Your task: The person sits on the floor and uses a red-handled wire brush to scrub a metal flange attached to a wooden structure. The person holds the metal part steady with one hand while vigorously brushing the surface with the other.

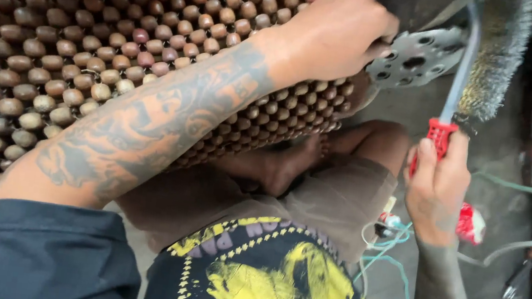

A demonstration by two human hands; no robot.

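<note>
- Nearest the camera, the right hand (435, 190) was wrapped tight around the red handle (438, 138) of a screwdriver, whose pale shaft (458, 82) ran up and away toward the metal plate.
- Just beside that wrist lay a tangle of teal and white wires (390, 242) on the grey floor (507, 220); in my judgement the hand did well to stay clear of them, so that no loop caught the tool.
- Farther out, the left forearm (147, 121) crossed over a wooden beaded seat cover (41, 54), and the left hand (334, 33) was closed on the near edge of a round metal plate with holes (416, 56), thumb and fingers pinching its rim.
- The plate sat at the far right end of the beads, touching the left hand and above the right hand, well up the shaft from the handle.
- To do this well, I judged, the left hand needed to keep the plate from turning while the tip met it squarely; where the tip sat could not be told, as a bristly grey brush (497, 56) stood beside the shaft there.
</note>
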